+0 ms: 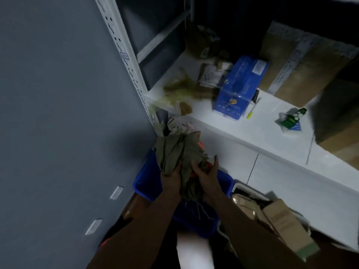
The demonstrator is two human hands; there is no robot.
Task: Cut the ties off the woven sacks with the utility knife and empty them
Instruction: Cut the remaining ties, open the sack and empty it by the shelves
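A crumpled olive-green woven sack hangs bunched over a blue plastic bin on the floor. My left hand grips the sack's lower left folds. My right hand grips its right side, and something orange-red shows between those fingers and the sack. Whether that is the utility knife is unclear in the dim, blurred view. Pale cord lies in the bin below the sack.
A white shelf runs to the right with a blue box, a yellow marker, a green packet and cardboard boxes. A grey wall stands at the left. A crate of cartons sits at the lower right.
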